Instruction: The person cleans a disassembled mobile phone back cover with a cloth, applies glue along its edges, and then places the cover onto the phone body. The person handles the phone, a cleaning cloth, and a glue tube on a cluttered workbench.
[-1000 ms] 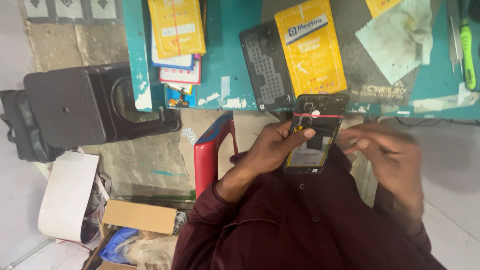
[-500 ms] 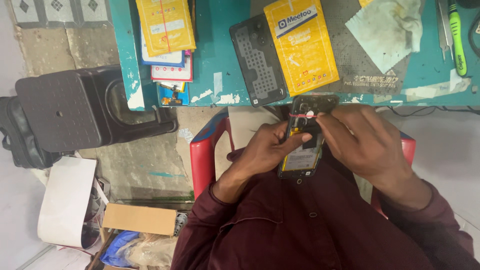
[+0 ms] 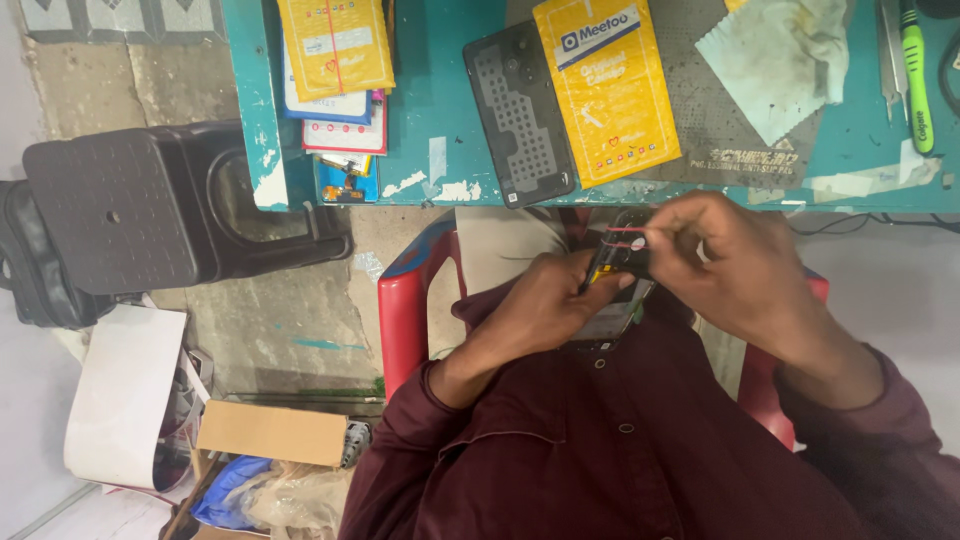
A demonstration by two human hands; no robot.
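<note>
Lying just right of centre frame, the opened phone (image 3: 612,290) shows dark insides with red and yellow bits, below the teal table (image 3: 440,110) edge. At lower left, a cardboard box (image 3: 270,432) sits over blue and clear bags. The left hand (image 3: 545,305) wraps the phone from beneath; the right hand (image 3: 730,265) pinches closed at its top edge.

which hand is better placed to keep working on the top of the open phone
Right. The right hand pinches at the top of the phone, while the left hand grips its side, steadying it.
</note>
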